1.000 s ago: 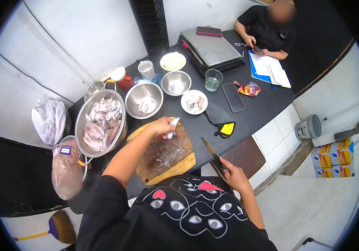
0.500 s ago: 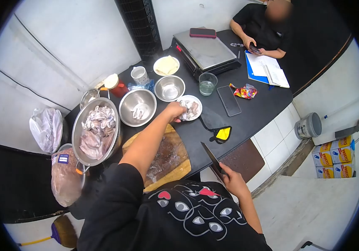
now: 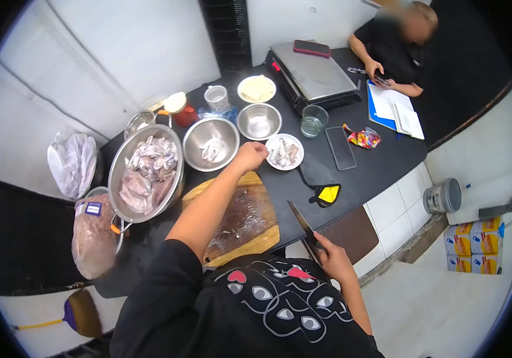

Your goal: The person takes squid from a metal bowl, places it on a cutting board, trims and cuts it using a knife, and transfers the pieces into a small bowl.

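Note:
My left hand (image 3: pixel 251 157) is at the left rim of a small white bowl (image 3: pixel 284 167), its fingers curled together. Whether they hold anything is hidden. Cut squid pieces (image 3: pixel 284 153) lie in that bowl. My right hand (image 3: pixel 334 258) grips a knife (image 3: pixel 302 221) by its dark handle, with the blade pointing up and left, off the table's front edge. Under my left forearm is a wet wooden cutting board (image 3: pixel 248 224). A steel bowl (image 3: pixel 197 159) holds a few pale squid pieces. On the left, a large steel colander (image 3: pixel 115 190) is heaped with squid (image 3: pixel 148 170).
Another steel bowl (image 3: pixel 260 135), a glass (image 3: pixel 314 122), a phone (image 3: pixel 340 148) and a black-and-yellow item (image 3: pixel 327 194) lie around the white bowl. Behind them stands a scale (image 3: pixel 315 71). A person (image 3: pixel 390 56) sits at the far right corner, holding a phone.
My left hand has drawn back left from over the white bowl to its rim, uncovering the squid pieces. The camera view has shifted slightly. My right hand still holds the knife.

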`<state>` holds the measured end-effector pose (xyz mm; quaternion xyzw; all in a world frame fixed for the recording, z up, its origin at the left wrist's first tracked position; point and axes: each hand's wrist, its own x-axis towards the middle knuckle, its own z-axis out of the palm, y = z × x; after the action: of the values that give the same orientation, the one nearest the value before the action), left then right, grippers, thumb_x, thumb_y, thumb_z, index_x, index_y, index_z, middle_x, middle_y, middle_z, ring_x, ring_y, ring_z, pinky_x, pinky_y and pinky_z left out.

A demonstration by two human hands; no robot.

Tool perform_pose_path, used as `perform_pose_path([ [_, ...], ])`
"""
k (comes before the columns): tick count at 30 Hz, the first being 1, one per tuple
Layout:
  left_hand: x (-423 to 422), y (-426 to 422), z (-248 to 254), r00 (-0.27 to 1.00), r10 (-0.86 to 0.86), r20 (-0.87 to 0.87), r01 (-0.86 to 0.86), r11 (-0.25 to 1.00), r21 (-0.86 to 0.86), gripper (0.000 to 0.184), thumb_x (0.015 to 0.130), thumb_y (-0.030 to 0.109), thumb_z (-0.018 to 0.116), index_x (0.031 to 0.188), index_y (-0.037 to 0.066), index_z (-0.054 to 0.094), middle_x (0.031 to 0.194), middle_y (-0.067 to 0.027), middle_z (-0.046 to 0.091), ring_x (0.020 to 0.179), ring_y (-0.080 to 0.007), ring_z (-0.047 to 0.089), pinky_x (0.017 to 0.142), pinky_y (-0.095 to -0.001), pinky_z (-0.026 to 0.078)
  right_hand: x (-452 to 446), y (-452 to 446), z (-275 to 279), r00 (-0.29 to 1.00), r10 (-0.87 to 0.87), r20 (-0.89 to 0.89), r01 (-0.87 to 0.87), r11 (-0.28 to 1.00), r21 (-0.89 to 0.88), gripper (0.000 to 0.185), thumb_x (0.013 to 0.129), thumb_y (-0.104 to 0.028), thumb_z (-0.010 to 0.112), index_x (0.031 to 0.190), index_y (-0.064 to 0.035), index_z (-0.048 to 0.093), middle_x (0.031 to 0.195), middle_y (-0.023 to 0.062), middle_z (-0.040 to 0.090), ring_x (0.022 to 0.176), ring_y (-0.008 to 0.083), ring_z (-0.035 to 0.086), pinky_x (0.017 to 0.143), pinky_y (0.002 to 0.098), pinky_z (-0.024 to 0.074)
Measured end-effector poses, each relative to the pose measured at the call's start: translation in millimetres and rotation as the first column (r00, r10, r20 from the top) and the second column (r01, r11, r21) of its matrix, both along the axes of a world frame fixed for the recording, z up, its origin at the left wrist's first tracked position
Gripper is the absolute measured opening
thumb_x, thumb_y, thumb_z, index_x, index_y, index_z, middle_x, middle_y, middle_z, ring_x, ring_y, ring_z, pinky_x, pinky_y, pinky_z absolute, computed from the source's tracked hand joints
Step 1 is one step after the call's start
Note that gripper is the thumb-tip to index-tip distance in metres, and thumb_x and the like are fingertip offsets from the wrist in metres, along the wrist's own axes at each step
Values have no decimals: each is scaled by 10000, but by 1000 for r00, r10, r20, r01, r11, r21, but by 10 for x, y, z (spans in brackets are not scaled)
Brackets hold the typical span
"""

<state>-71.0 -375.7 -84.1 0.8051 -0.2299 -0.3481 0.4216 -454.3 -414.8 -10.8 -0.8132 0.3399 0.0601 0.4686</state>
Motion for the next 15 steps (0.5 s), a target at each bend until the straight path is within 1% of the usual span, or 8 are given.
perform_pose_path([
  [1,70,169,-110,990,-33,135,40,998,-43,271,837,240,676,997,22,693,823,-95,699,756,-182,662,696,-317,529,28,12,15,1000,13,1,-13,1000,5,481,872,-39,559,1344,-127,529,1224,226,606,1129,389,588,943,373,471],
  [3,142,587,-25,981,-15,193,25,998,-52,258,870,196,675,1064,28,668,838,-37,673,701,-95,598,619,-271,506,51,48,-27,995,35,88,-33,999,-29,494,862,-20,547,1341,-140,532,1180,249,614,1093,408,595,916,403,477],
  [5,204,1084,165,973,102,206,-73,987,-143,255,870,195,676,1057,21,677,848,-46,680,707,-96,599,617,-271,501,133,105,-53,985,96,141,-90,995,-50,503,857,0,540,1340,-138,532,1172,256,613,1087,412,596,910,413,478],
  [7,367,1665,321,929,216,300,-192,975,-109,247,859,174,668,1056,25,684,882,-69,696,762,-127,629,700,-288,515,217,157,14,977,151,151,-141,987,-75,505,856,20,538,1339,-123,530,1202,248,605,1110,402,591,924,401,474],
  [10,663,2510,507,823,381,420,-383,920,-85,235,842,149,648,1041,33,693,930,-101,717,864,-176,667,817,-316,512,358,244,57,986,164,34,-164,986,10,496,861,30,529,1339,-106,527,1217,242,601,1124,390,589,929,385,473],
  [11,832,2837,381,732,417,540,-443,892,-88,243,812,191,657,1008,58,710,911,-146,718,840,-249,695,783,-358,530,417,286,78,980,195,45,-195,981,-4,497,862,31,527,1338,-109,528,1214,242,602,1118,391,592,925,383,475],
  [12,991,3140,341,695,413,588,-475,878,-56,258,792,191,657,1017,78,712,925,-155,716,853,-269,696,790,-361,532,462,329,98,974,220,54,-220,975,-18,497,862,33,526,1338,-111,529,1210,242,604,1112,392,595,921,380,477],
  [15,1189,3731,385,660,445,605,-623,775,109,265,780,162,640,1028,99,710,960,-177,706,920,-307,683,834,-380,519,583,452,137,962,269,55,-268,963,-34,502,858,36,527,1337,-118,531,1196,244,610,1092,395,605,913,383,481],
])
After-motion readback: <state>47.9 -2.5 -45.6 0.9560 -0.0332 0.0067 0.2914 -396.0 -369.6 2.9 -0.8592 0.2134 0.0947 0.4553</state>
